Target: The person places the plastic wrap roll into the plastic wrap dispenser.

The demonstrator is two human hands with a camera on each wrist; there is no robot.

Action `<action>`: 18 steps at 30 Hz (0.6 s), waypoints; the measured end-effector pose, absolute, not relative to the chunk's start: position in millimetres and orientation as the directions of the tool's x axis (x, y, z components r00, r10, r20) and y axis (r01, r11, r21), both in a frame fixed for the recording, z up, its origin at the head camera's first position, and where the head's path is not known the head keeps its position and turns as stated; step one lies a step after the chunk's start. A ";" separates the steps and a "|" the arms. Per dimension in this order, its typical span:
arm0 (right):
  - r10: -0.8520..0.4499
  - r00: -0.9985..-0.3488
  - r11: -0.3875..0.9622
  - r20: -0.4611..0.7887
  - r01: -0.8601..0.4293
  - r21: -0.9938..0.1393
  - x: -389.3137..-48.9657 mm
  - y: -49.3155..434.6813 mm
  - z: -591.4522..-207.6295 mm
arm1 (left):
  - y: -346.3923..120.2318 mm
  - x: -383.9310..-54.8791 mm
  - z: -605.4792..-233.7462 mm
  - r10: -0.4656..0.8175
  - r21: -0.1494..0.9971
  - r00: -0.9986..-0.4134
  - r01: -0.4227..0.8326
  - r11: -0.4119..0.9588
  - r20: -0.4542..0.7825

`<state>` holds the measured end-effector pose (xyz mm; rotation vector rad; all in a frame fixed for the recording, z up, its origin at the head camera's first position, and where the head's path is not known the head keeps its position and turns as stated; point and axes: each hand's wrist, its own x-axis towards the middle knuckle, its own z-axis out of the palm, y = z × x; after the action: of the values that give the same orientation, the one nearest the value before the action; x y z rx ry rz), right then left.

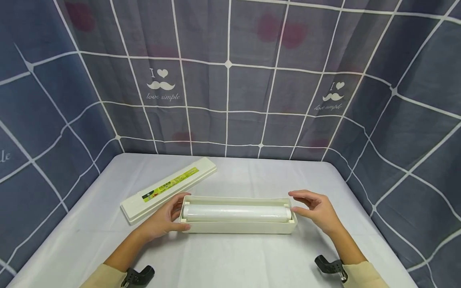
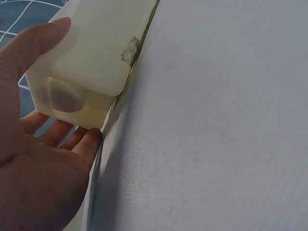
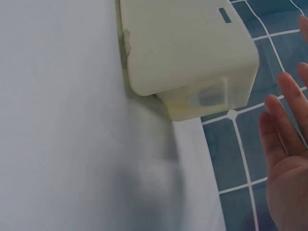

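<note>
A long cream cling film box (image 1: 237, 228) lies uncovered on the table, with a shiny roll of cling film (image 1: 234, 213) inside it. My left hand (image 1: 166, 218) grips the box's left end, thumb on the front wall and fingers round the end and back. In the left wrist view, the thumb (image 2: 53, 36) lies against the pale plastic. At the other end, my right hand (image 1: 318, 210) is held with fingers spread around the corner. The right wrist view shows those fingers (image 3: 284, 115) extended and apart from the box. Behind the left hand lies the cream lid (image 1: 137, 206) with a yellow-green label.
A white cloth covers the table (image 1: 230, 260). Dark grey-blue curtains (image 1: 209, 88) with white grid lines enclose its back and both sides. Black wrist mounts (image 1: 138, 276) show on both forearms at the sleeve cuffs.
</note>
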<state>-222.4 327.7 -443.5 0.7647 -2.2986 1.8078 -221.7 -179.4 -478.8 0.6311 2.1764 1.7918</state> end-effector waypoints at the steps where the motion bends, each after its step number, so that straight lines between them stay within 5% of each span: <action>1: -0.298 -0.870 0.141 0.393 -0.447 -0.883 -222.3 328.7 -445.8 | -179.5 -221.4 -478.5 0.483 0.974 -0.872 0.171 0.147 0.080; 9: -0.301 -0.841 -0.008 0.450 -0.469 -0.883 -226.8 337.8 -471.4 | -178.7 -218.7 -475.1 0.478 0.977 -0.876 0.150 0.151 0.061; 18: -0.376 -0.858 0.017 0.349 -0.383 -0.924 -223.2 341.4 -479.2 | -178.5 -219.0 -476.9 0.477 0.973 -0.875 0.178 0.148 0.088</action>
<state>-223.2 341.4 -479.2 0.8343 -2.2364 2.0341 -219.0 -178.5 -476.9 0.6393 2.1840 1.7952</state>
